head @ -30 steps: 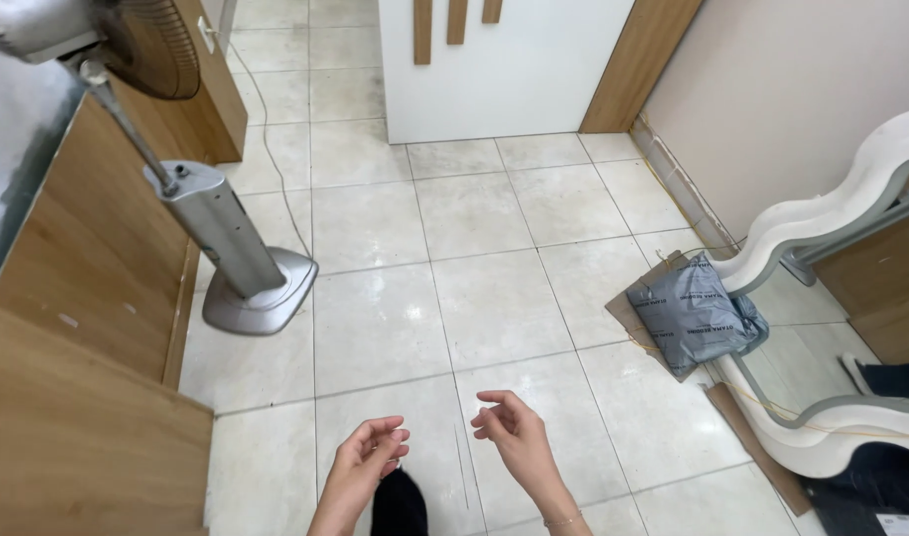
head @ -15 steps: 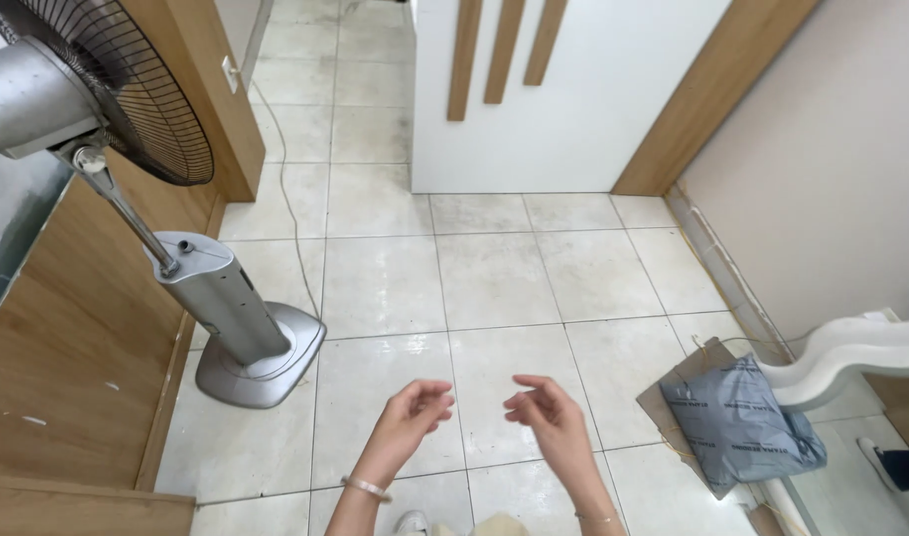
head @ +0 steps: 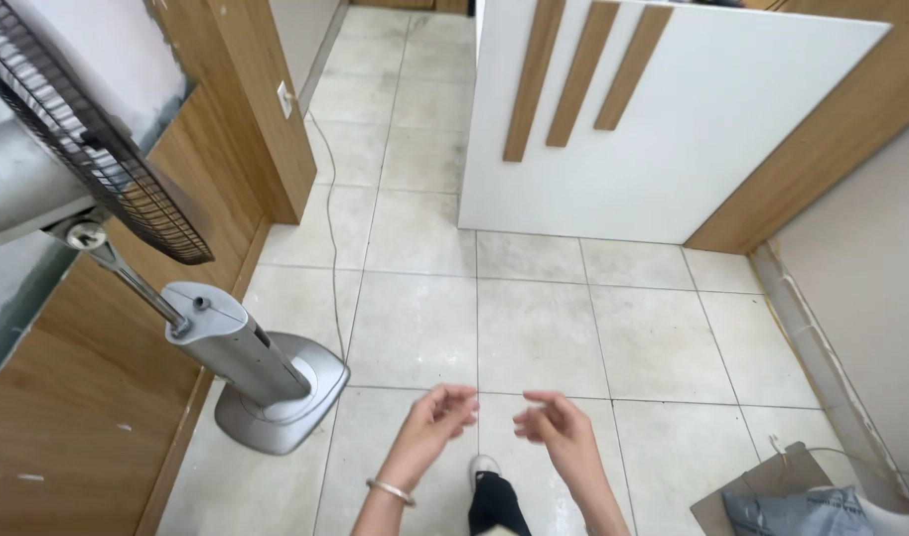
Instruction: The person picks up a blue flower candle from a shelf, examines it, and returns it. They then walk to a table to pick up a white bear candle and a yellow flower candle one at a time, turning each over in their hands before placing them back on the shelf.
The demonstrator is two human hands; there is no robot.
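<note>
Hands: your left hand (head: 436, 419) and right hand (head: 557, 433) hang empty, fingers loosely curled, right of the fan (head: 238, 359).
Room: bare floor (head: 534, 328) runs from fan to door (head: 663, 129).
Cut off: bag (head: 797, 514), fan head.

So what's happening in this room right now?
A person stands on the tiled floor, both hands held out in front and empty. The left hand and right hand have loosely curled fingers and touch nothing. A grey pedestal fan stands to the left, and a white door is ahead.
</note>
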